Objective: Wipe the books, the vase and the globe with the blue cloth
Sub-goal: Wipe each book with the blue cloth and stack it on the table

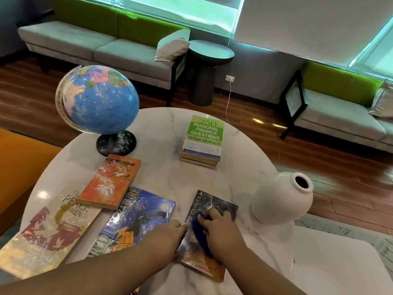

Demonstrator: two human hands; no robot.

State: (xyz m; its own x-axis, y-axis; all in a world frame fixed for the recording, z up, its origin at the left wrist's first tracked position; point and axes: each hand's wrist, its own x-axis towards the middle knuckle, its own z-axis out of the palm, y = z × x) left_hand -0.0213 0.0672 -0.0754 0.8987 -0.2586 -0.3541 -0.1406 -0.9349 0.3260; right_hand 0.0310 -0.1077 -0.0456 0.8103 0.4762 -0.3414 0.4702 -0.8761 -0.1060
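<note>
On the marble table (161,128), right hand (221,228) grips blue cloth (201,235) wiping 1 dark book (214,204), flat left hand (168,237) steadying it; next, likely its streaked top.

Globe (100,96) back left, book stack (202,143) back centre, vase (280,201) right, on table (161,128).

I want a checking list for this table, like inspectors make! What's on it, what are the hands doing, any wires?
Surface: round marble table.
Job's things: globe, upright vase, blue cloth on dark book, orange book, blue book, pale book, book stack.
Clutter: nothing seen.
Hands: left hand presses the dark book's edge; right hand grips the blue cloth.
Cables: white cord from wall socket.
Surroundings: sofas, side table, wooden floor.
</note>
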